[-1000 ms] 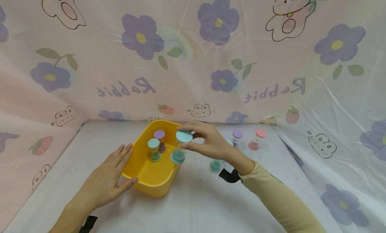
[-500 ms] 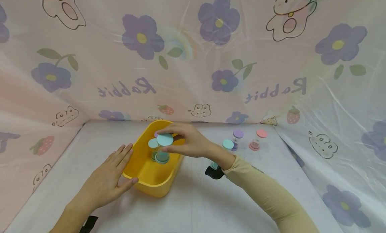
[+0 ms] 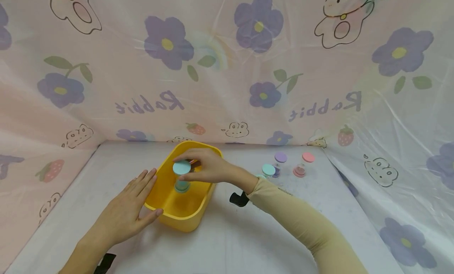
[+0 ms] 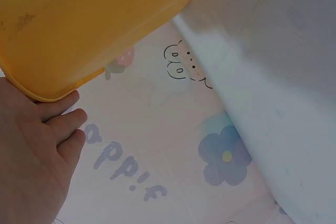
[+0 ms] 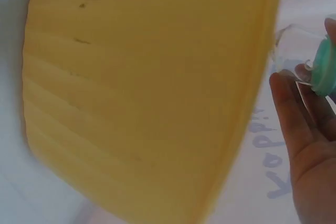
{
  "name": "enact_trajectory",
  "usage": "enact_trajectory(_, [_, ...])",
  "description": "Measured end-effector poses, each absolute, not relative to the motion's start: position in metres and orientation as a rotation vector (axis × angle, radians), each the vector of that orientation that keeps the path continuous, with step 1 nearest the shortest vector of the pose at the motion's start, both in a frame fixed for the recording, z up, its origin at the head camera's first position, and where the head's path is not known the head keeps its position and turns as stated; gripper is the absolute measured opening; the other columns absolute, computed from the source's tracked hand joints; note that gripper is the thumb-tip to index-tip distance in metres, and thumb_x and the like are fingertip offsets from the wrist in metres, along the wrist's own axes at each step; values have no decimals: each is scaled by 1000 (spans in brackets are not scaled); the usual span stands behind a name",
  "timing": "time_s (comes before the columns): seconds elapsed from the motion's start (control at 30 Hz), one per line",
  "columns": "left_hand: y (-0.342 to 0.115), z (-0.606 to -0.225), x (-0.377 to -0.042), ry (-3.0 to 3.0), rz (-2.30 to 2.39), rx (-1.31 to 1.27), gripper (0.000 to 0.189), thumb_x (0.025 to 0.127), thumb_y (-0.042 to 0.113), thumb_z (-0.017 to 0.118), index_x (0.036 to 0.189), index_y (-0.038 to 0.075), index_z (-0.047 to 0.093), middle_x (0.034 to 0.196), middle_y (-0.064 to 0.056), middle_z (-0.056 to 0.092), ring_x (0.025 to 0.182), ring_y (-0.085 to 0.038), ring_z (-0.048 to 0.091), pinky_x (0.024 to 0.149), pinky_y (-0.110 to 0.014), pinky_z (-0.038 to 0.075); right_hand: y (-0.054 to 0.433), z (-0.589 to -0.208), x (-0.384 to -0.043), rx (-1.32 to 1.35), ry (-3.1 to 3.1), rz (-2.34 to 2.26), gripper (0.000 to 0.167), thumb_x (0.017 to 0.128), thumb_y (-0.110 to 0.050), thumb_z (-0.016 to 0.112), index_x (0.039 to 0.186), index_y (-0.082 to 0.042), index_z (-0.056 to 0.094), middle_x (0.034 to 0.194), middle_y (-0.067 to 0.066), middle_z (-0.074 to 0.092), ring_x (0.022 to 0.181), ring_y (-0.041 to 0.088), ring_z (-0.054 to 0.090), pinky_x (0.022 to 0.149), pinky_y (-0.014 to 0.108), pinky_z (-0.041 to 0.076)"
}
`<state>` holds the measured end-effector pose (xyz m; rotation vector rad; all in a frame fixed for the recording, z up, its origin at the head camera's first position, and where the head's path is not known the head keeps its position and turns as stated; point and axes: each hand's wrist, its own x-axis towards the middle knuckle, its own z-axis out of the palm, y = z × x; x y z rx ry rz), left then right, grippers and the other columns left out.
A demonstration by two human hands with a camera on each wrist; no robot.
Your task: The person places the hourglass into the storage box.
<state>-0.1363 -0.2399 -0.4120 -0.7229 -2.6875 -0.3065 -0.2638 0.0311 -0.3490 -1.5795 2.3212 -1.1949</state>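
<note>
My right hand [image 3: 209, 166] pinches a sand timer with a pale teal cap [image 3: 181, 167] between thumb and fingers, over the inside of a yellow bin [image 3: 179, 217]. The timer stands upright, its clear body and green sand below the cap. In the right wrist view the teal cap [image 5: 324, 69] and clear glass show between the fingers, past the bin's wall. My left hand [image 3: 122, 211] lies with straight fingers against the bin's left rim, thumb at the near corner. Sand timers inside the bin are mostly hidden behind the right hand and the held timer.
Right of the bin on the white table [image 3: 227, 242] stand a purple-capped timer [image 3: 280, 157], a pink-capped timer [image 3: 307, 157] and a teal-capped timer [image 3: 268, 170]. The right sleeve partly covers that area. A patterned curtain [image 3: 213, 88] hangs behind and at both sides.
My right hand has moved left with the teal-capped sand timer, from the bin's right side to over its middle, covering the timers inside. My left hand has stayed on the rim.
</note>
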Motion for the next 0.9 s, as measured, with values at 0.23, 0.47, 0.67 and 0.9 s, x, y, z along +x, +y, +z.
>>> enact_trajectory(0.23, [-240, -412, -136, -2678, -297, -729, 89, 98, 55, 64, 162, 1, 32, 171, -13, 26, 155, -37, 30, 129, -26, 0, 18, -356, -273, -1531, 2302, -1091, 50, 90, -12, 83, 136, 0, 66, 126, 11, 69, 106, 17, 66, 90, 16, 57])
enact_trajectory(0.47, [-240, -411, -137, -2683, -301, -725, 90, 98, 56, 65, 162, 2, 32, 171, -13, 26, 155, -36, 30, 131, -36, 13, 8, -362, -283, -1491, 2331, -1003, 50, 90, -14, 84, 135, -3, 67, 130, 9, 68, 107, 12, 64, 89, 14, 56])
enact_trajectory(0.67, [-240, -412, -137, -2682, -302, -724, 90, 98, 56, 65, 163, 2, 31, 171, -12, 25, 154, -37, 30, 131, -35, 11, 2, -365, -289, -1455, 2302, -980, 49, 89, -13, 84, 135, -4, 68, 132, 9, 67, 110, 10, 64, 93, 14, 55])
enact_trajectory(0.9, [-241, -412, -137, -2689, -301, -716, 90, 98, 56, 65, 162, 1, 33, 169, -17, 30, 154, -38, 32, 130, -29, 4, -7, -368, -293, -1456, 2282, -913, 50, 90, -14, 83, 137, -4, 67, 133, 7, 68, 113, 7, 64, 96, 14, 53])
